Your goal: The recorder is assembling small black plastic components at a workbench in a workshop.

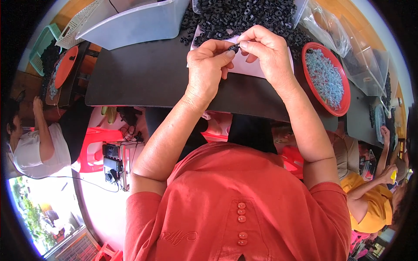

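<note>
Both hands meet above the near edge of the black table. Between the thumb and fingers of my left hand (208, 65) is a small black plastic part (234, 48). My right hand (266, 50) pinches at the same spot, its thumb and forefinger tips touching or nearly touching that part; whatever else they hold is too small to make out. Under the hands lies a pale pink sheet (252, 69). Just beyond it a large heap of similar black parts (248, 19) covers the far side of the table.
A red dish (347, 89) full of small silvery-blue pieces stands right of my forearm. At the far left is a translucent plastic bin (135, 28). Clear plastic bags (324, 26) lie at far right. Other people sit left, in a white shirt (43, 148), and right, in yellow (370, 200).
</note>
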`<control>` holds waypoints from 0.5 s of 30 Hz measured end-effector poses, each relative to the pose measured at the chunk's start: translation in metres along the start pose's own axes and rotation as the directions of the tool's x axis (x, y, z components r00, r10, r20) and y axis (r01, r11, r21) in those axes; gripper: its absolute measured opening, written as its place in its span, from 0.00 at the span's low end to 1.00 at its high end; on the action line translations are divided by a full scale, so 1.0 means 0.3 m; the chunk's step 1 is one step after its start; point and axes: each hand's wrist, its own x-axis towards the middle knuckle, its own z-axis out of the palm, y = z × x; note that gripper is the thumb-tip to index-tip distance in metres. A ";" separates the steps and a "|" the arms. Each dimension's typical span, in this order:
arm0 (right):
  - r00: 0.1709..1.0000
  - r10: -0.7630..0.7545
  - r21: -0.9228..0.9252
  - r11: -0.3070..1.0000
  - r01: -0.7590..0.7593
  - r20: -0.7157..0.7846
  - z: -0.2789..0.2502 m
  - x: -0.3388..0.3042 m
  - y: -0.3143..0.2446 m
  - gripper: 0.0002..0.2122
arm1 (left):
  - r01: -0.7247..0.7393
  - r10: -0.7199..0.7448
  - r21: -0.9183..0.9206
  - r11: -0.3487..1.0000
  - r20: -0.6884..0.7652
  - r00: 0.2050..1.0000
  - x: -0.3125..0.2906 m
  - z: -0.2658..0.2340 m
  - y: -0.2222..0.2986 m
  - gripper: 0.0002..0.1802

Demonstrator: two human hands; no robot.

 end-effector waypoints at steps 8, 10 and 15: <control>1.000 -0.006 0.012 1.000 0.007 -0.012 0.018 -0.007 0.010 0.03 | -0.004 0.004 -0.006 1.000 -0.013 1.000 -0.004 0.000 0.002 0.08; 1.000 -0.004 -0.008 1.000 0.003 -0.026 0.025 -0.012 0.012 0.04 | -0.005 0.005 -0.005 1.000 -0.018 1.000 -0.005 0.001 0.003 0.08; 0.991 -0.111 -0.157 0.983 0.098 -0.074 0.047 -0.021 0.027 0.04 | 0.011 -0.012 -0.005 1.000 -0.050 0.999 -0.002 0.000 -0.003 0.08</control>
